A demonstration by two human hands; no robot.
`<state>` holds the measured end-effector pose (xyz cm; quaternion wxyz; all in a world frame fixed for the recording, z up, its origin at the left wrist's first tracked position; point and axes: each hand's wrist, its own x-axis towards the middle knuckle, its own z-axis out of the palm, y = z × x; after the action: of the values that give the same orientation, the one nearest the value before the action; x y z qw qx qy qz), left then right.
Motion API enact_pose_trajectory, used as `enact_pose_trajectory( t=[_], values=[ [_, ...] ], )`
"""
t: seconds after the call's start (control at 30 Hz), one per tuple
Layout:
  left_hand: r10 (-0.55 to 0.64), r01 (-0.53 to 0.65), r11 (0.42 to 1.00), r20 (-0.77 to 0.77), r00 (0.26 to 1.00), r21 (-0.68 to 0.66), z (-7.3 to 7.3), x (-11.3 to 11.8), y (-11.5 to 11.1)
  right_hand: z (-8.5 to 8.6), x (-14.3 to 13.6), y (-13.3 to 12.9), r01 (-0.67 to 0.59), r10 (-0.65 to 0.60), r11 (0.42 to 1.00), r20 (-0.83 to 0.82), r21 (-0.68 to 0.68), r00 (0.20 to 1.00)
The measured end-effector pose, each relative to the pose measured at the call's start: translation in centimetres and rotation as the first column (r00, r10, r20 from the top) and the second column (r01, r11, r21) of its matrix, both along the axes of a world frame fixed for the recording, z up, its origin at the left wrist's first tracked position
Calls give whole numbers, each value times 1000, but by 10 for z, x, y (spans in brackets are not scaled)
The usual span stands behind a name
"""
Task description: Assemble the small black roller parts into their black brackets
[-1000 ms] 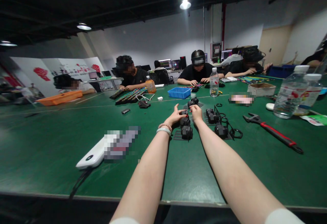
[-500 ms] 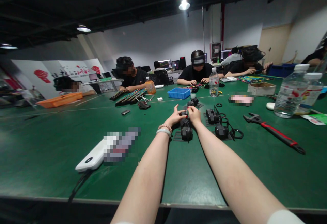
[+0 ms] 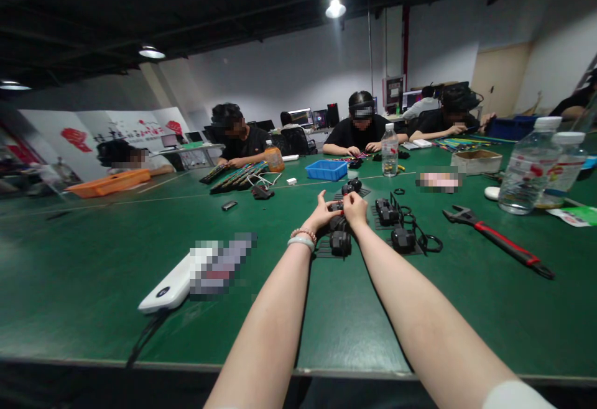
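Observation:
My left hand point(image 3: 323, 215) reaches over the table with its thumb and fingers around a small black plastic fitting point(image 3: 336, 206), one finger raised. Close against it, my right hand point(image 3: 356, 210) is closed with its fingertips on the same fitting, mostly hidden by the fingers. Nearer me lies a black fitting point(image 3: 340, 243) with a hex-shaped body on a dark grid piece. Behind the hands is another black fitting point(image 3: 352, 186). To the right sit two more, a far one point(image 3: 385, 210) and a near one point(image 3: 403, 240), beside black rings point(image 3: 433, 243).
An adjustable wrench point(image 3: 501, 240) with a red and black handle lies right, near water bottles point(image 3: 529, 170). On the left is a white power bank point(image 3: 168, 291) with a strap. A blue tray point(image 3: 326, 171) stands beyond my hands. Co-workers point(image 3: 361, 126) sit across the green table point(image 3: 261, 222).
Both hands stay at the same fitting, with only slight shifts of the fingers. The left wrist has moved a little to the right. Otherwise the view shifts slightly.

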<state>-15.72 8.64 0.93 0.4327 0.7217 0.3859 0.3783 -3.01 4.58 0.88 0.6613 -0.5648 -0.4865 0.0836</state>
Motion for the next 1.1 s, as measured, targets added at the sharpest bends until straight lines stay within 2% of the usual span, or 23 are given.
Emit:
enact_pose_trajectory(
  t=[0.17, 0.5, 0.7, 0.93, 1.1],
  values=[
    [22, -21, 999, -30, 999, 45, -1, 6, -4, 0, 6, -1, 88, -89, 996, -11, -17, 996],
    [-8, 11, 999, -45, 999, 49, 1, 9, -6, 0, 10, -2, 109, -109, 994, -5, -32, 994],
    [-23, 25, 998, -44, 999, 52, 1, 10, -4, 1, 7, 1, 39, -39, 999, 5, -30, 999],
    [-64, 65, 998, -31, 997, 24, -1, 15, 1, 6, 12, -3, 102, -106, 992, -45, -78, 993],
    [-68, 68, 998, -10, 998, 10, -1, 15, 3, 6, 13, 2, 31, -35, 991, -29, -133, 999]
  ],
)
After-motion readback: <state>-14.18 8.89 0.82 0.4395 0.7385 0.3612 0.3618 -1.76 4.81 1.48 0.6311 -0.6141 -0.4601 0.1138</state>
